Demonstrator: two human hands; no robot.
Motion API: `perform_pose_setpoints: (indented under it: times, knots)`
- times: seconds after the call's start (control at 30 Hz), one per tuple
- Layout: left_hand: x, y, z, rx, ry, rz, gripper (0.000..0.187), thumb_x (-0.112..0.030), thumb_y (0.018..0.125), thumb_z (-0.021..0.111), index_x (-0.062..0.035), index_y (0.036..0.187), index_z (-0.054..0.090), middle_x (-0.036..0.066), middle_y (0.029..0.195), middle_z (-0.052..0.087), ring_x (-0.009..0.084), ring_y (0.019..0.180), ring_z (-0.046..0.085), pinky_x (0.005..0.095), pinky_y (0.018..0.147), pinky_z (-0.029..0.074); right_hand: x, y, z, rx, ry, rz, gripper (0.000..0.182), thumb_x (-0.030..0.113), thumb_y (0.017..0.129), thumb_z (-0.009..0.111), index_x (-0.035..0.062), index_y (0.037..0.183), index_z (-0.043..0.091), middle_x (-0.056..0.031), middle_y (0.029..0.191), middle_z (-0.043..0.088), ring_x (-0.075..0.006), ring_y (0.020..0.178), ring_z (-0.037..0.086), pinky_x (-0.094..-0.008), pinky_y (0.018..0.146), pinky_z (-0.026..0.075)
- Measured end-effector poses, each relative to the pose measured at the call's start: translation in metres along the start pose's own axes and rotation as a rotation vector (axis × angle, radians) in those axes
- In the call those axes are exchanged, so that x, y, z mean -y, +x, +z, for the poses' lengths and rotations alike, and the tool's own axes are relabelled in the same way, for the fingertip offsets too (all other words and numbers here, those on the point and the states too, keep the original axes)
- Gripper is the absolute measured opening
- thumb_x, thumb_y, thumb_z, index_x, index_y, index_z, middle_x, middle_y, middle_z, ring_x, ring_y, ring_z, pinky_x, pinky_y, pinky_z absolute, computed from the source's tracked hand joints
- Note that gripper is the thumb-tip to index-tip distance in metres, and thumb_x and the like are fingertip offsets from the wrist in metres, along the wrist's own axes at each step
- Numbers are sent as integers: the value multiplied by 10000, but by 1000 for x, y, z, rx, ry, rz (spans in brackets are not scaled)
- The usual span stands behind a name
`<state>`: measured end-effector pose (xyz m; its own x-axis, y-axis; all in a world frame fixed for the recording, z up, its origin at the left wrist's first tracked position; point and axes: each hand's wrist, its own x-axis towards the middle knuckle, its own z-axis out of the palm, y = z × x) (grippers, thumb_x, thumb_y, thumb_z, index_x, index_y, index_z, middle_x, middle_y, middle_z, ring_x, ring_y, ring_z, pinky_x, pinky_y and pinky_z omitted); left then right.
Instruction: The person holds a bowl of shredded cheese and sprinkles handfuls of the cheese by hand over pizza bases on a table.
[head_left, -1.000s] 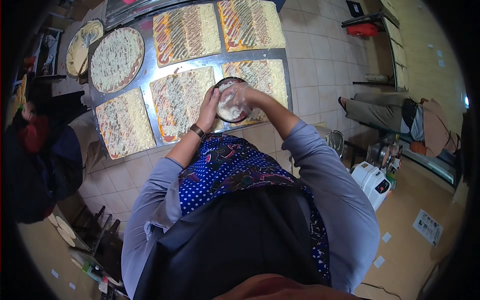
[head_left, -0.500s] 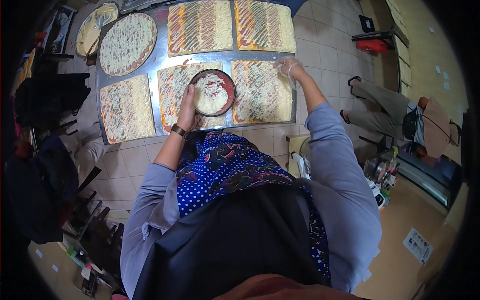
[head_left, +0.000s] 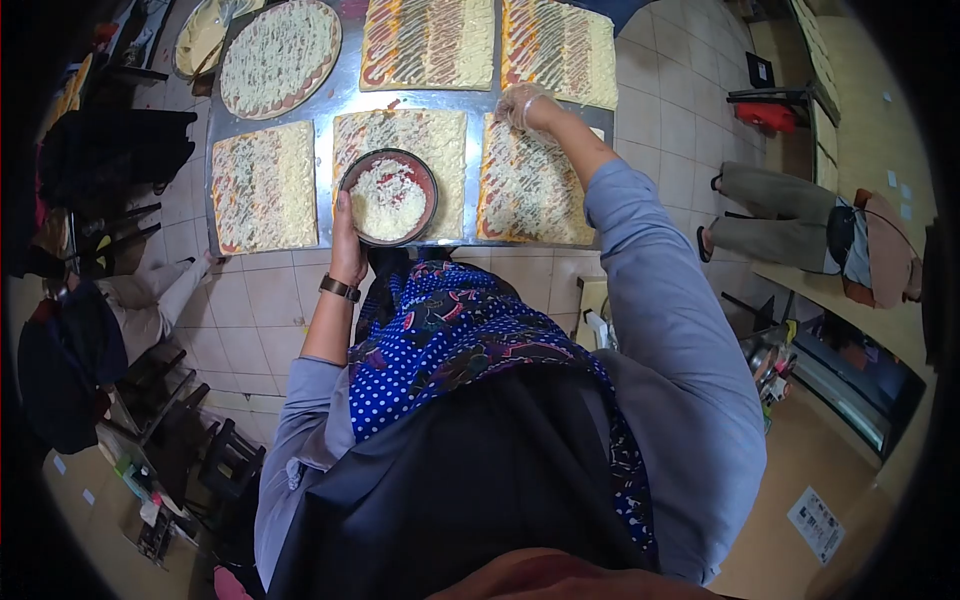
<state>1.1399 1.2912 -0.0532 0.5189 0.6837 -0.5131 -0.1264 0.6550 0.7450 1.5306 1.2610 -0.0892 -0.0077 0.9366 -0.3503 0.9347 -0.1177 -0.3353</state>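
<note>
My left hand (head_left: 347,240) is wrapped round the left side of a dark-rimmed bowl (head_left: 392,197) of white shredded topping, held over the lower middle rectangular slab (head_left: 447,150). In a clear glove, my right hand (head_left: 527,107) hangs over the top edge of the lower right slab (head_left: 530,190), fingers bent downward; whether anything is between them is too small to tell. That slab carries brown stripes and scattered pale shreds. A similar slab (head_left: 265,190) lies at the lower left, and a round one (head_left: 281,58) is above it.
Two more striped slabs, one at top centre (head_left: 428,45) and one at top right (head_left: 560,52), lie on the metal table (head_left: 340,80). Another bowl (head_left: 200,40) is at the upper left. One person (head_left: 800,205) stands at the right, another (head_left: 140,300) at the left.
My right hand has moved left, from the lower right slab's right corner towards its upper left. My left hand and the bowl have shifted slightly left and down in view.
</note>
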Motion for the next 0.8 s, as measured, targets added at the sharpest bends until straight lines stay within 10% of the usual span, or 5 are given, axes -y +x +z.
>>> perform_pose_setpoints:
  times: [0.8]
  knots:
    - [-15,-20,-26,150,-18,-110,636,-498,979,437,-27,1398,351,118,1349,478,200,1213,516,350,1004,451,114,-126,91,127,319,203,147,130,727,662,83,848,731,-193,869,677,-338,818,658,-409,764,520]
